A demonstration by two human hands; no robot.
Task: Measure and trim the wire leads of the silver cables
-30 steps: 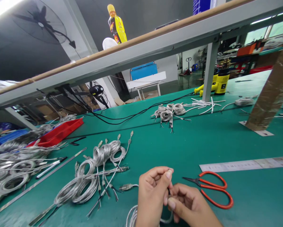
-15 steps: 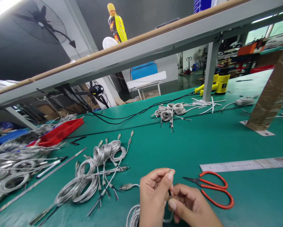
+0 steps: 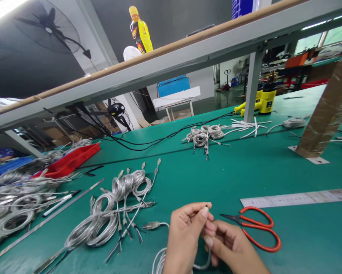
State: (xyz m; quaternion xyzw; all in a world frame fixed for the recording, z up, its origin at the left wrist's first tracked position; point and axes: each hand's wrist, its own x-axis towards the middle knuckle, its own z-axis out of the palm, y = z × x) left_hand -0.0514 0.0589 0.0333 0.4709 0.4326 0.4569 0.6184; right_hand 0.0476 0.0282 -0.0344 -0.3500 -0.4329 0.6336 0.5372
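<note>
At the bottom centre of the green table (image 3: 216, 179), my left hand (image 3: 185, 236) and my right hand (image 3: 233, 249) meet. Both are closed, pinching the thin end of a silvery coiled cable (image 3: 159, 262) whose loop lies under my wrists. The cable's tip shows just above my left thumb. Its other plug (image 3: 150, 226) lies on the table left of my left hand. Red-handled scissors (image 3: 259, 228) lie right beside my right hand.
Several silvery cable coils (image 3: 113, 205) lie to the left, with a bigger heap (image 3: 13, 201) and a red tray (image 3: 70, 160) further left. More coils (image 3: 205, 135) sit mid-table. A steel ruler (image 3: 296, 198) lies right; a brown post (image 3: 322, 114) and shelf rail (image 3: 171, 62) stand above.
My hands have drawn a little closer together and my left thumb has slid up the cable end. Nothing else on the table has moved.
</note>
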